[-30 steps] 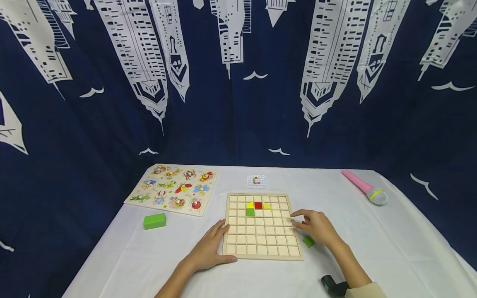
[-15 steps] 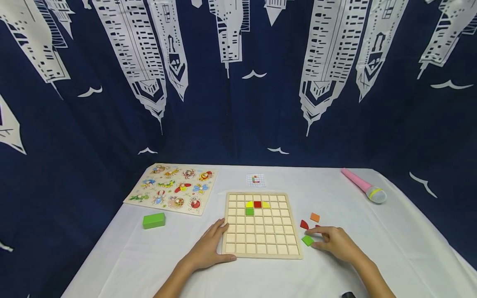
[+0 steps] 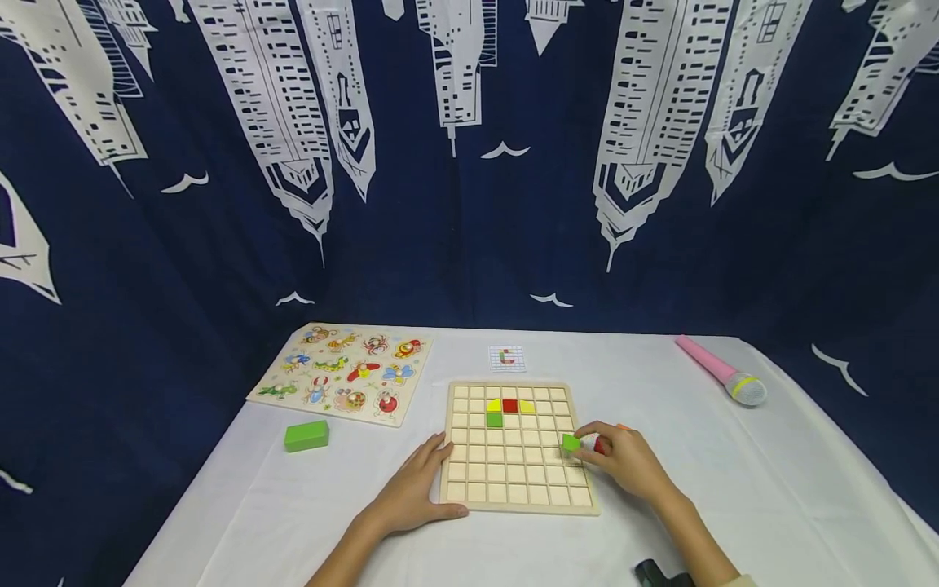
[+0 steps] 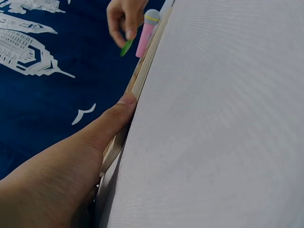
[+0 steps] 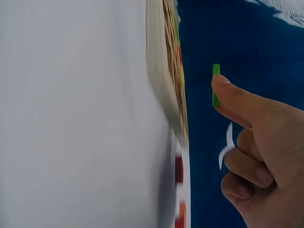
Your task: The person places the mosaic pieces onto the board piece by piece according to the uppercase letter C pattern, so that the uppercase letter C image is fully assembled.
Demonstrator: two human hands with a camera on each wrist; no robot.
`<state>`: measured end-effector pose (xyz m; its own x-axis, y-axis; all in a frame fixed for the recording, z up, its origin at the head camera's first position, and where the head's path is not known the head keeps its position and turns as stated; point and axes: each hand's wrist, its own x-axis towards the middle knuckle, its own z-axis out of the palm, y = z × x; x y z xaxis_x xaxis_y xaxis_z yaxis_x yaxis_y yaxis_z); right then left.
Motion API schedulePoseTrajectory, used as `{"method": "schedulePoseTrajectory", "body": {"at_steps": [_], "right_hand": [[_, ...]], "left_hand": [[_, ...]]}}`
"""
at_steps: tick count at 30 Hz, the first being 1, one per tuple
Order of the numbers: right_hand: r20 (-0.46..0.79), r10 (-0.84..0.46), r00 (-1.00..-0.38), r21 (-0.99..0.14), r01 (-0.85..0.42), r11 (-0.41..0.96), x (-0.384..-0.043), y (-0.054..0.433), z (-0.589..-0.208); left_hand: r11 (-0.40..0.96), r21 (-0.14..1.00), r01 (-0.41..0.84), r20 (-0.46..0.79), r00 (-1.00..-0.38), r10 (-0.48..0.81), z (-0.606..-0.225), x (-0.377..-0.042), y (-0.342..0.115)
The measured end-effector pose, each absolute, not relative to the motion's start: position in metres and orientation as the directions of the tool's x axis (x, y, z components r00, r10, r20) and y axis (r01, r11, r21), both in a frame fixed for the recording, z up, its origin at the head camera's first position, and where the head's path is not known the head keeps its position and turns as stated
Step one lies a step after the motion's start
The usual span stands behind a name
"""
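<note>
A wooden grid board (image 3: 513,473) lies on the white table. My left hand (image 3: 411,492) rests at its near left corner, fingers along the left side and thumb at the front edge. In the left wrist view, that straight thumb touches the board's rim (image 4: 148,64). Over the board's right edge, my right hand (image 3: 625,458) pinches a green square tile (image 3: 570,443) between thumb and finger. The right wrist view shows this tile (image 5: 216,70) raised above the board. Set in the grid are a red square (image 3: 509,406), yellow pieces (image 3: 526,407) and a green square (image 3: 495,420).
Loose red (image 3: 599,445) and orange pieces (image 3: 623,426) lie partly hidden behind my right hand. A pattern card (image 3: 507,358) sits beyond the board. An insect puzzle (image 3: 337,371) and green block (image 3: 306,436) lie left; a pink microphone (image 3: 722,371) lies right.
My right hand went down to the loose pieces, picked up the green square tile and carried it leftward to the board's right edge. My left hand stayed at the corner.
</note>
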<state>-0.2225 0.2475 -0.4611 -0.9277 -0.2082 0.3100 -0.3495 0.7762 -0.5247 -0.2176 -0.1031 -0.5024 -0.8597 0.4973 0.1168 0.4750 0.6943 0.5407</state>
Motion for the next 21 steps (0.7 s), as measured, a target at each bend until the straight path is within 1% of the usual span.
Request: {"method": "schedulePoseTrajectory", "body": {"at_steps": [5, 11, 15, 21], "right_hand": [[0.317, -0.222, -0.922, -0.532, -0.367, 0.763, -0.236, 0.203, -0.46], [0.317, -0.247, -0.916, -0.505, -0.383, 0.773, -0.251, 0.162, -0.463], [0.304, -0.248, -0.92, -0.504, -0.376, 0.777, -0.256, 0.148, -0.466], [0.284, -0.251, -0.925, -0.504, -0.367, 0.782, -0.259, 0.142, -0.469]], "left_hand": [[0.694, 0.544, 0.471, 0.112, -0.861, 0.497, -0.503, -0.218, -0.104], [0.689, 0.543, 0.48, 0.121, -0.857, 0.501, -0.502, -0.218, -0.103], [0.685, 0.537, 0.492, 0.136, -0.852, 0.506, -0.501, -0.217, -0.104], [0.683, 0.532, 0.501, 0.149, -0.849, 0.506, -0.5, -0.216, -0.104]]}}
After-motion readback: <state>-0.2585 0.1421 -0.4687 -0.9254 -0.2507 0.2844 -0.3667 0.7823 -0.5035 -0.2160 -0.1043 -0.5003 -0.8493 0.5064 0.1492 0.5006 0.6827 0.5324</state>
